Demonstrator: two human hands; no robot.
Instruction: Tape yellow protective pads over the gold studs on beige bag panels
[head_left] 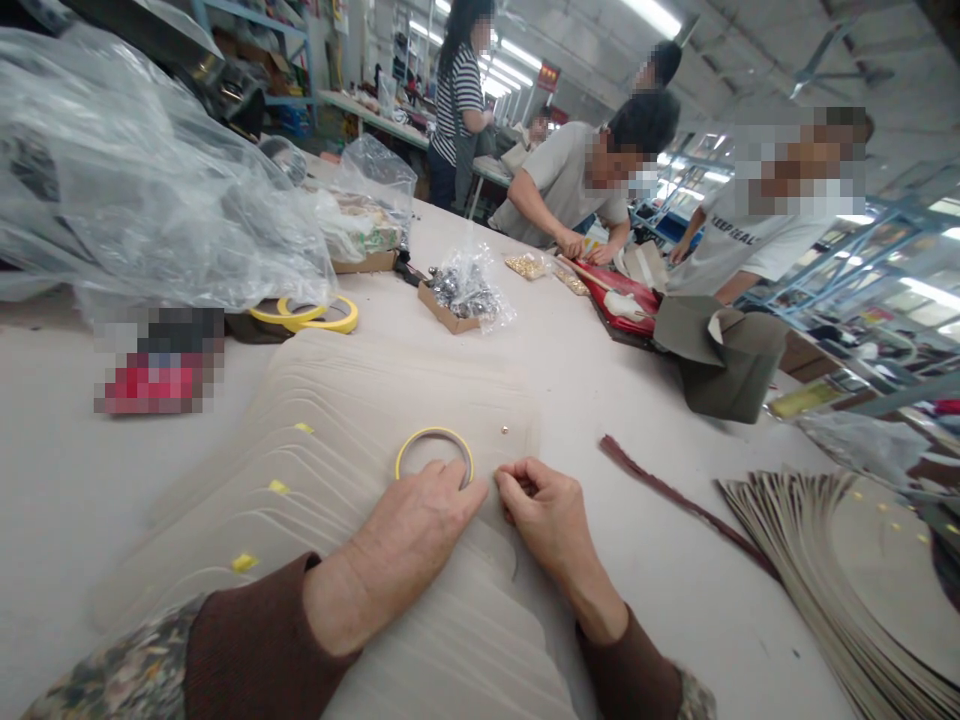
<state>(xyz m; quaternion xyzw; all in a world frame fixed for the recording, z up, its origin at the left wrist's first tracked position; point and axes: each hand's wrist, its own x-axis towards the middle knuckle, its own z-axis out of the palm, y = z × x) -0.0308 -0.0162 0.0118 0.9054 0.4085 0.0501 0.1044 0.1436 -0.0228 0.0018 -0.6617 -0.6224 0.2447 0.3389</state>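
Observation:
My left hand [424,515] is closed around a thin roll of yellow tape [398,455], whose ring stands up beyond the knuckles. Close beside it, my right hand [541,500] makes a pinch with thumb and forefinger; whatever is between them is too small to make out. Under both hands lies an overlapping stack of beige sheets [360,400]. Small yellow tape pieces [278,487] stick to the sheets' left side. Just beyond my right hand, a small shiny metal stud [505,430] shows on the top sheet.
More yellow tape rolls [330,315] lie at the back left by clear plastic bags [165,190]. A small cardboard box [448,310] stands mid-table. Fanned beige pieces [810,560] and a dark red strip [675,495] lie right. Co-workers [570,175] are across the table.

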